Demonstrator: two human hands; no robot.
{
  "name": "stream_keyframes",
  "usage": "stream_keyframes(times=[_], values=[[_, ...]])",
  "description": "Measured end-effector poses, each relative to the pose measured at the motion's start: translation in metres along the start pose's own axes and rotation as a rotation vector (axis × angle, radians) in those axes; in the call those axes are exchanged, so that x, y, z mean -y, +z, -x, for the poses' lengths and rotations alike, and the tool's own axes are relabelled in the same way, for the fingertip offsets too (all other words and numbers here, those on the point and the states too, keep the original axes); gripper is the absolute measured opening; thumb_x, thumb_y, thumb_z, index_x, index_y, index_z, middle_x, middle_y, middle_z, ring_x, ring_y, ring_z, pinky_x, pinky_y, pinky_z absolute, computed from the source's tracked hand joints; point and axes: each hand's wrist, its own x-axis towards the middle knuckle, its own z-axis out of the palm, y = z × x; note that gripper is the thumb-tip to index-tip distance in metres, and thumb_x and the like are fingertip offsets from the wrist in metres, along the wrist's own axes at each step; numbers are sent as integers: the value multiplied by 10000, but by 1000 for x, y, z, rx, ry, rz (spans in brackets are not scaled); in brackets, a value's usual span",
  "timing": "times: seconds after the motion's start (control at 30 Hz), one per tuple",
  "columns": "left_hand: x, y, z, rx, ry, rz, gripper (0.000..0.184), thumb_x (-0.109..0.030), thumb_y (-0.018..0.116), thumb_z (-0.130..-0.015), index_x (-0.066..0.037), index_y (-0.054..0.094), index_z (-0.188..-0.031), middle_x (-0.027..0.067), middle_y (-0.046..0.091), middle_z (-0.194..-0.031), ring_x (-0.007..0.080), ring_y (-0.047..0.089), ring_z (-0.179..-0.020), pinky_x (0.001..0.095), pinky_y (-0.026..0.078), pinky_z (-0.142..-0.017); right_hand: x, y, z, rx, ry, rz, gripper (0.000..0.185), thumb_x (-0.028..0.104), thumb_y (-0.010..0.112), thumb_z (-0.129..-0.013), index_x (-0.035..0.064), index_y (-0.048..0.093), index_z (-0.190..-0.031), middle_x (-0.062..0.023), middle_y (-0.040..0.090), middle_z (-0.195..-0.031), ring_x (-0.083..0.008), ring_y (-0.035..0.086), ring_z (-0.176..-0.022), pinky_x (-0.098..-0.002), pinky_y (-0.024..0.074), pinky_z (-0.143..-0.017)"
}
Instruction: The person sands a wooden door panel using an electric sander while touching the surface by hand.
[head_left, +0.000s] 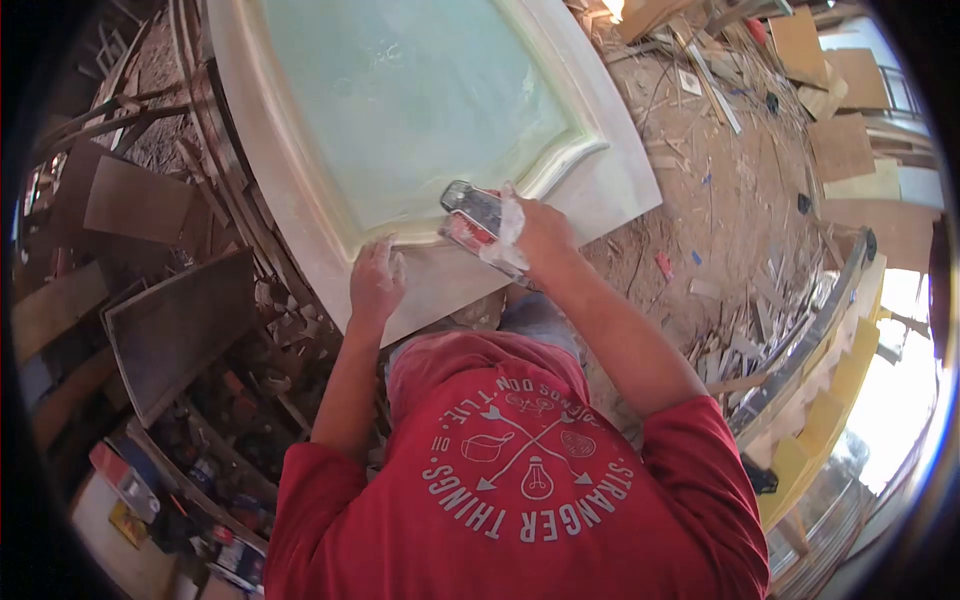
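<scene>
A large pale panel (555, 215) with a raised, curved moulding (562, 165) around a greenish, glossy recess (420, 110) lies in front of me. My right hand (545, 235) is closed around a dark-and-red handheld tool (472, 212) covered in white dust, whose exact kind I cannot make out. The tool is over the moulding at the near edge of the recess, and white powder or paste coats the fingers. My left hand (378, 277) rests on the panel's near-left part, its whitened fingers extended along the moulding's corner.
Wood scraps (745, 355) and debris litter the dirt floor (720, 180) on the right. A dark board (180, 330) leans at the left, above a jumble of offcuts. Yellow boards (825, 410) stand at the right, and wooden sheets (840, 150) are stacked farther back.
</scene>
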Motion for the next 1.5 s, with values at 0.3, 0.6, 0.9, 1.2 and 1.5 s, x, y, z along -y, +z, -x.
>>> stream_keyframes(times=[0.3, 0.6, 0.9, 1.2, 1.5], values=[[-99, 71, -10, 54, 29, -110, 498, -172, 683, -978, -2, 670, -1446, 240, 712, -1356, 441, 639, -1325, 528, 482, -1210, -139, -100, -44, -79, 46, 151, 947, 646, 801, -864, 3, 577, -1522, -254, 799, -1198, -431, 779, -1138, -525, 629, -1004], [-142, 80, -20, 49, 72, -3, 475, -134, 706, -943, -15, 716, -1403, 211, 742, -1265, 420, 674, -1225, 512, 547, -1097, -175, -95, -50, -178, 143, 3, 919, 576, 830, -829, 44, 531, -1516, -257, 794, -1212, -449, 775, -1138, -533, 630, -990], [-58, 33, -14, 89, 203, -163, 387, -144, 731, -919, -58, 795, -1290, 153, 776, -1224, 372, 709, -1178, 501, 562, -1076, -108, 4, 17, 33, 9, -9, 946, 520, 834, -898, 74, 426, -1625, -276, 730, -1379, -446, 767, -1153, -527, 634, -987], [-42, 44, -14, 75, 397, -88, 487, -114, 742, -915, -38, 740, -1395, 156, 744, -1363, 372, 677, -1291, 502, 539, -1145, -102, 22, 26, -31, 179, -121, 857, 496, 897, -853, 126, 487, -1508, -242, 765, -1298, -439, 768, -1152, -526, 617, -975], [-121, 68, -31, 205, 467, 90, 654, -115, 720, -941, -9, 593, -1574, 220, 608, -1577, 401, 572, -1472, 506, 460, -1257, -194, -4, -43, -595, 347, -247, 810, 453, 881, -824, 89, 519, -1450, -243, 806, -1111, -456, 785, -1063, -519, 632, -922]])
